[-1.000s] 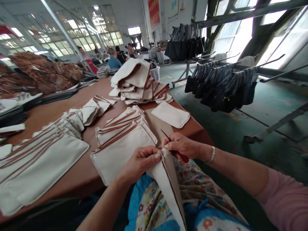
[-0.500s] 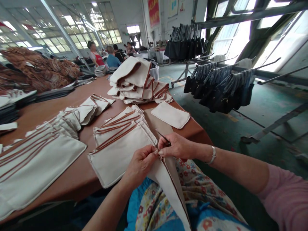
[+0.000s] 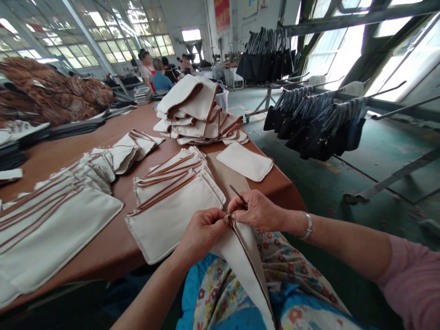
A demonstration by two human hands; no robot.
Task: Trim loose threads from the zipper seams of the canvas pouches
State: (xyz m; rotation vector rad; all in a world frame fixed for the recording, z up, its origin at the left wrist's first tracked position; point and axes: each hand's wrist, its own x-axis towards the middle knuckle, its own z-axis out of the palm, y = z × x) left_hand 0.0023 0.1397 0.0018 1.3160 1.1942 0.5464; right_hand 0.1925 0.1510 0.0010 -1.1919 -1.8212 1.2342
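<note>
A white fabric pouch piece with brown edging hangs from my fingers over my lap. My left hand is closed, pinching its top corner between thumb and fingers. Right beside it, my right hand is closed at the same corner. A thin dark pointed tool sticks up out of my right hand; its lower part is hidden by the fingers, so its kind cannot be told. Just beyond my left hand, similar pouch pieces lie overlapped on the table. One single white piece lies flat past my right hand.
The brown-covered table curves off to the right. On it are a tall pile of white pieces, a fanned row at left and brown bundles. Black bags hang on a wheeled rack at right. People sit far back.
Both hands stay at the corner of the piece, with only a slight shift. The tool in my right hand points a little more to the upper left. The camera view has moved slightly.
</note>
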